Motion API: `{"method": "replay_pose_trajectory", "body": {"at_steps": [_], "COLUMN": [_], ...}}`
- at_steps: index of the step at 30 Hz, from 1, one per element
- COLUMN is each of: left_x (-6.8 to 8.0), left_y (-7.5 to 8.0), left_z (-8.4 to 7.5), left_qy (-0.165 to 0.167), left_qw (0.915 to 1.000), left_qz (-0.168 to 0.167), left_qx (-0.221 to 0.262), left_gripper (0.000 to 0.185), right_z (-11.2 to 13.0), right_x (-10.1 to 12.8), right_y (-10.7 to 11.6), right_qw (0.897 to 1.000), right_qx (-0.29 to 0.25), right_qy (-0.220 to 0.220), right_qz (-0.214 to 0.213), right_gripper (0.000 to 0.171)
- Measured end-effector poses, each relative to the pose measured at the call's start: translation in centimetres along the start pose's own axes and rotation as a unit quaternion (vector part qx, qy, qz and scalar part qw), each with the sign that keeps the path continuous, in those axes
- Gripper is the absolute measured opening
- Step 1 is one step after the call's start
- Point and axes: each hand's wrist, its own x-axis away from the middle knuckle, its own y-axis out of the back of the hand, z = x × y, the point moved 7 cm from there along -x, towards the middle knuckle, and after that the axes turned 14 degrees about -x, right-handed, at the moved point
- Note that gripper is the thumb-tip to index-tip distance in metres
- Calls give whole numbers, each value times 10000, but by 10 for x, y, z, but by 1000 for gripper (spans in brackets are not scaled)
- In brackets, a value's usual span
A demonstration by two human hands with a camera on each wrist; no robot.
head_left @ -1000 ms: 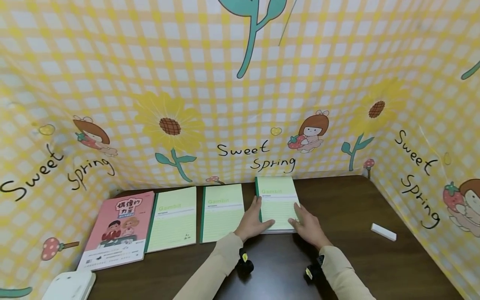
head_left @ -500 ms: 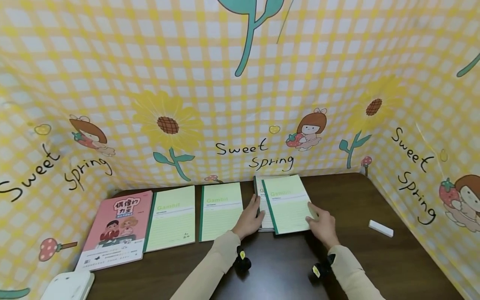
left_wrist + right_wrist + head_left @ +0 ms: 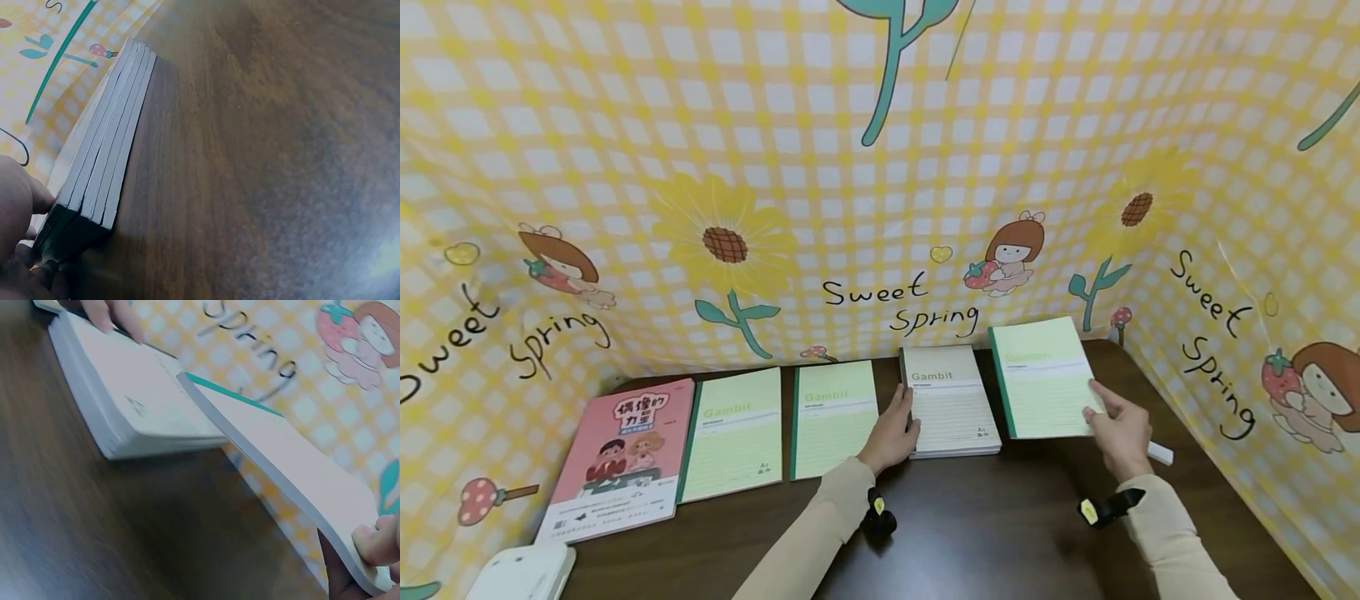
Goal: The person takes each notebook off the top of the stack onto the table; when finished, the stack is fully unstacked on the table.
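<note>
The right hand (image 3: 1117,429) pinches a green notebook (image 3: 1043,383), underside finger (image 3: 340,575) visible only from right wrist.

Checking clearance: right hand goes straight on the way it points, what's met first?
Likely the yellow checked cloth, touched by the green notebook that the right hand holds; depth is unclear.

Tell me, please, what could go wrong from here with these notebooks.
Held by one edge, the green notebook in the right hand might droop or slip. The white block near that hand might get nudged. The stacked notebooks could slide apart if the left hand, touching them, pushes unevenly.
</note>
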Motion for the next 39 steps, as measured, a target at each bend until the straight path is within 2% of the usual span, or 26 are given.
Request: {"method": "replay_pose_trajectory", "body": {"at_steps": [6, 15, 19, 23, 26, 29, 32, 34, 36, 39], "left_x": [1, 2, 2, 1, 1, 2, 2, 2, 2, 3], "left_y": [1, -1, -2, -1, 0, 2, 2, 2, 1, 3], "left_z": [0, -3, -2, 0, 0, -1, -2, -2, -3, -2], "left_qy": [-22, -31, -16, -47, -34, -32, -18, -7, 7, 9], "left_qw": [10000, 10000, 10000, 10000, 9999, 9998, 9998, 9997, 9997, 9997], "left_qz": [-17, 39, 38, -2, -32, -64, -49, -65, -58, -73], "left_qx": [-45, -85, -74, -74, -120, -160, -180, -221, -234, -241], "left_gripper": [55, 56, 56, 56, 56, 56, 55, 55, 55, 55], "right_z": [-3, -40, -48, -45, -39, -29, -14, -4, 3, 5], "right_x": [-6, -18, -19, -16, -13, -8, 0, 7, 17, 35], "right_y": [7, -6, -12, -19, -25, -32, -44, -61, -83, -120], "right_qw": [9997, 9971, 9919, 9841, 9727, 9548, 9471, 9440, 9418, 9272], "right_qx": [227, 667, 1042, 1349, 1766, 2193, 1966, 1609, 1185, 1044], "right_qy": [-43, 44, 523, 1043, 1445, 1985, 2518, 2811, 2897, 2867], "right_qz": [-16, 375, 511, 499, 430, 309, 317, 632, 1224, 2173], "right_gripper": [48, 49, 47, 45, 44, 43, 40, 38, 41, 47]}}
